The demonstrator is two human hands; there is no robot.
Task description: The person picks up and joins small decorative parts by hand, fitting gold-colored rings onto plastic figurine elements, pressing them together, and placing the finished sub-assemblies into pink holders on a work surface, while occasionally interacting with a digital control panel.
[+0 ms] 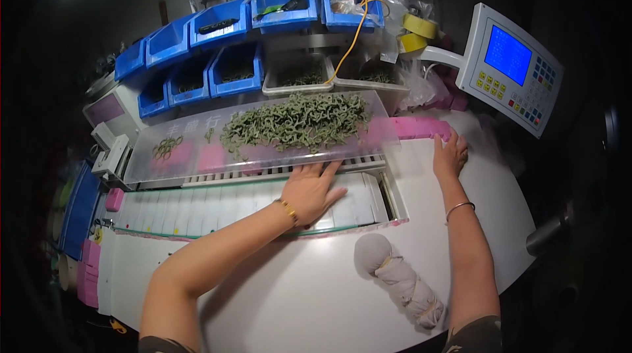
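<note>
My left hand (311, 190) lies flat with its fingers spread over a glass-covered row of white segments (217, 208). Its fingertips reach the near edge of a translucent plastic sheet (148, 162). On that sheet rests a large heap of small green twisted pieces (296, 123), with a smaller cluster (168, 148) at its left end. My right hand (450, 155) is bent around the right end of a long pink strip (418, 128), thumb on the near side. The strip runs leftward beneath the sheet, where more pink shows through.
Blue bins (227, 17) stand in two rows at the back, beside pale tubs (299, 73) of green pieces. A control panel with a blue screen (508, 55) juts in at the right. A grey cloth-wrapped bundle (401, 280) lies on the white tabletop (296, 300) near me.
</note>
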